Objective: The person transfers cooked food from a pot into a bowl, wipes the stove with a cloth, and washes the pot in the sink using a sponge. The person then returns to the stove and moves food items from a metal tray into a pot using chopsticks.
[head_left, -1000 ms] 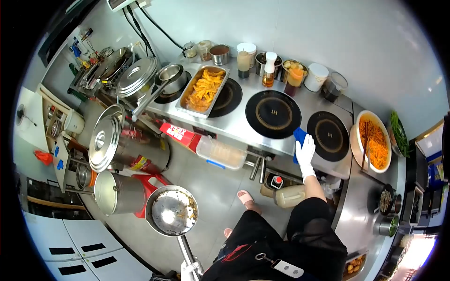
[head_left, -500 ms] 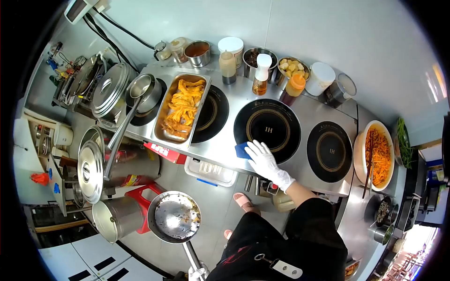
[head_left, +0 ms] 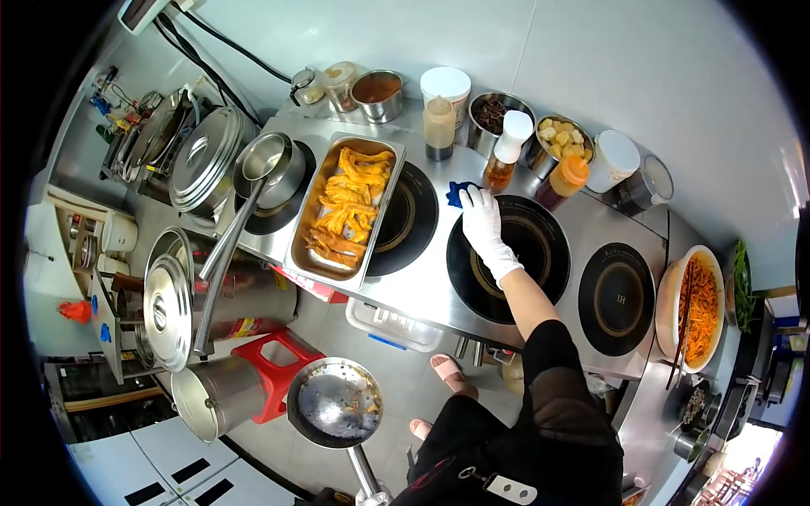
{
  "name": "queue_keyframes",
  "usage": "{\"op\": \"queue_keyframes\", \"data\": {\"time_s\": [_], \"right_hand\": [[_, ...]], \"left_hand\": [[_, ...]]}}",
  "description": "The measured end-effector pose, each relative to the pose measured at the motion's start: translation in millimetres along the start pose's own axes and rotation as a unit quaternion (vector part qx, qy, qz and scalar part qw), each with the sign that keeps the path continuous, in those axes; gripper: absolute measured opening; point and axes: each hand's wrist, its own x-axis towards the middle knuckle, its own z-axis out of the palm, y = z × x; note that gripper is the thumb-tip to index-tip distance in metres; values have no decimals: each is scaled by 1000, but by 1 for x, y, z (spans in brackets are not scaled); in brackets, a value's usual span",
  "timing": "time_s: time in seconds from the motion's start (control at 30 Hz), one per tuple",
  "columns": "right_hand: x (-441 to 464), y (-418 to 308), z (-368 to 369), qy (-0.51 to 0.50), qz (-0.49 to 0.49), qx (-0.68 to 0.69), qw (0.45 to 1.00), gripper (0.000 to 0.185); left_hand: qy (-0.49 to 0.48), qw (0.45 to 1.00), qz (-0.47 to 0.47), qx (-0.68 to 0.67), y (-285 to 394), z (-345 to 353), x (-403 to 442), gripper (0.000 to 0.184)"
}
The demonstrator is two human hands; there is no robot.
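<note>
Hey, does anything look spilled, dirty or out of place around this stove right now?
One thing: the pan in the left hand has brownish bits scattered inside, so it looks unwashed. On the cooktop, where the right hand has a blue cloth, I see no clear spill.

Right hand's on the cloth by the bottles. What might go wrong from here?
The right hand has the blue cloth close to the white-capped bottle; a further push might tip it.

The left hand holds the pan over the floor with scraps inside, so tilting it could drop some.

A long handle juts past the steel counter's front edge, where a knock might dislodge it.
</note>
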Motion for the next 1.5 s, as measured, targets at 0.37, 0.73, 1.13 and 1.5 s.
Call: {"op": "queue_keyframes", "data": {"time_s": [0.37,0.73,1.13,1.5], "right_hand": [[-21,26,-11,35,171,-16,985,38],[17,-34,-6,-15,-78,333,940,32],[-182,-14,-159,-193,-337,221,895,19],[-136,-126,-106,-167,-430,-49,886,36]], "left_hand": [[20,999,-7,-43,0,-5,1,11],[10,998,-57,-16,-4,-18,6,23],[-66,991,22,-113,-5,-11,24,31],[-57,991,47,-107,-8,4,10,29]]}}
